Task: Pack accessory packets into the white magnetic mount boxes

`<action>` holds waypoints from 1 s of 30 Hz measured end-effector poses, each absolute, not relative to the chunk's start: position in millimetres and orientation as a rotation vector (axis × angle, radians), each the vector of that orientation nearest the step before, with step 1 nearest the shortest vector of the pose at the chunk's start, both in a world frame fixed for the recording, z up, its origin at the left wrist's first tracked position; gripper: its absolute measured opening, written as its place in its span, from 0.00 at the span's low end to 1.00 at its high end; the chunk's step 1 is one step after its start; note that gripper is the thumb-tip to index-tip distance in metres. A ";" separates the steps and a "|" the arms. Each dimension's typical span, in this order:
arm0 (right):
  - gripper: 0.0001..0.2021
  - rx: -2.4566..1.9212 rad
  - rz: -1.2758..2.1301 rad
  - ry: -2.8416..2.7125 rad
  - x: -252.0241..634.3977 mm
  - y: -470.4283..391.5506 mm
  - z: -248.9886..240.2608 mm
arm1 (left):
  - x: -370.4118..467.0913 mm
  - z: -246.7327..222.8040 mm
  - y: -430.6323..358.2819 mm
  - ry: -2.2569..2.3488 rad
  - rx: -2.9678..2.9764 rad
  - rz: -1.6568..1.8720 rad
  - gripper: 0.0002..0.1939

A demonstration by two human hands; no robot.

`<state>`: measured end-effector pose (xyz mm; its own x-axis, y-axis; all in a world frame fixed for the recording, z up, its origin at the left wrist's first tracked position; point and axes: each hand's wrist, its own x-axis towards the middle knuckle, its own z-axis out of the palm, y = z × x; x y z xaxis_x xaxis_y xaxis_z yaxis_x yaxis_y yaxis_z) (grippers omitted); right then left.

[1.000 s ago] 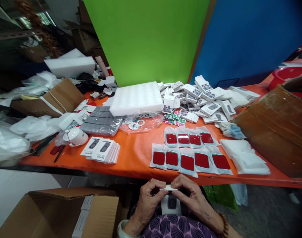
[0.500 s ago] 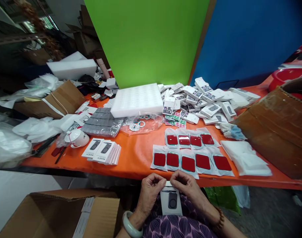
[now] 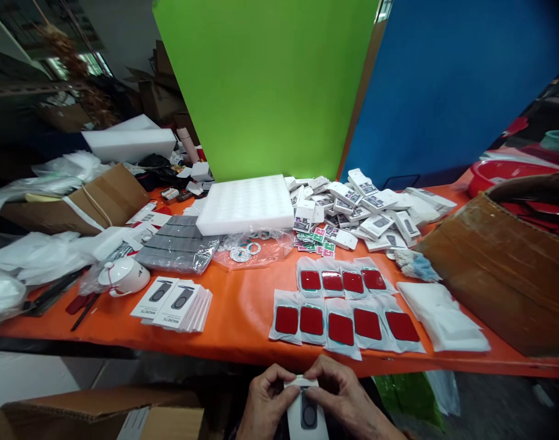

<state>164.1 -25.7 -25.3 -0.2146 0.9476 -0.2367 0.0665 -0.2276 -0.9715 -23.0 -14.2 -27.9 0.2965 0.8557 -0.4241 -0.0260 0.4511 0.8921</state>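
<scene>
Low in front of my lap, a small white printed box [image 3: 309,421] with a dark device pictured on it is held between both hands. My left hand [image 3: 266,400] grips its upper left side, thumb on the front face. At the upper right side, my right hand [image 3: 346,397] pinches the box with its thumb also on the front. The box's lower end runs out of view. Just beyond my hands, on the orange table [image 3: 242,305], lie two rows of dark red square pieces [image 3: 341,330] in white translucent sleeves.
Similar white boxes [image 3: 176,305] are stacked at left, beside a white mug [image 3: 126,275]. A heap of white boxes [image 3: 361,208] lies at the back, near a white foam tray [image 3: 247,205]. Open cartons stand at lower left [image 3: 173,421] and right [image 3: 503,263].
The view has tilted up, so the table and my hands sit lower in the picture. Both thumbs have moved from the box's top edge down onto its front face.
</scene>
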 end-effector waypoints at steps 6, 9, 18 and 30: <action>0.12 -1.365 1.490 -1.092 151.4 -8.3 -17.2 | -8.4 -30.1 -15.4 1.367 1.364 0.791 0.20; 0.12 -1.324 1.426 -1.086 136.8 14.5 -9.1 | -2.7 -32.9 -8.6 1.549 1.543 0.848 0.36; 0.15 -1.395 1.052 -1.453 163.9 116.4 1.6 | -66.3 -37.7 79.3 1.997 1.971 0.836 0.29; 0.21 -1.827 0.701 -1.110 215.5 296.0 -8.8 | -76.0 -51.3 93.5 2.435 2.211 0.275 0.22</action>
<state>215.5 296.0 -8.8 0.4460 0.8946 -0.0279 0.4099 -0.2318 -0.8822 -76.0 93.5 -51.3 -0.0958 0.9690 0.2275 0.9954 0.0945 0.0164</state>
